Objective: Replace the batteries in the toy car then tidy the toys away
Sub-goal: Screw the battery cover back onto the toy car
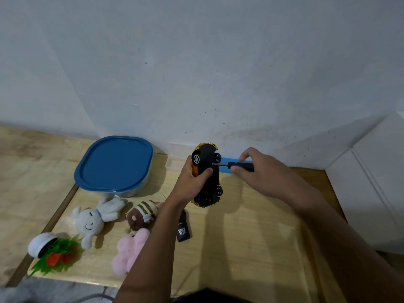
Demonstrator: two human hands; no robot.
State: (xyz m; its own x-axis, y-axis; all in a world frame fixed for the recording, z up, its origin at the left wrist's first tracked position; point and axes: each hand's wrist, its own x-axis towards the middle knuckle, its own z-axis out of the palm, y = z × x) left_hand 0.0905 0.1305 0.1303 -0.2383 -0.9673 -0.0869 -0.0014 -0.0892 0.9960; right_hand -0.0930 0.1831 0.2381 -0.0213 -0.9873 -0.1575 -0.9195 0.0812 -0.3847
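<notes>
My left hand (192,180) grips a yellow toy car (209,182) on its side above the wooden table, its black underside and wheels turned to the right. My right hand (262,171) holds a black-handled screwdriver (238,166) level, with the metal tip touching the car's underside near the upper wheels. A black remote control (183,228) lies on the table below my left forearm.
A clear container with a blue lid (114,162) stands at the back left. A white plush rabbit (93,219), a brown striped plush (142,213), a pink plush (131,250) and a tipped white pot with a plastic plant (51,252) lie front left. A white cabinet (376,182) borders the right.
</notes>
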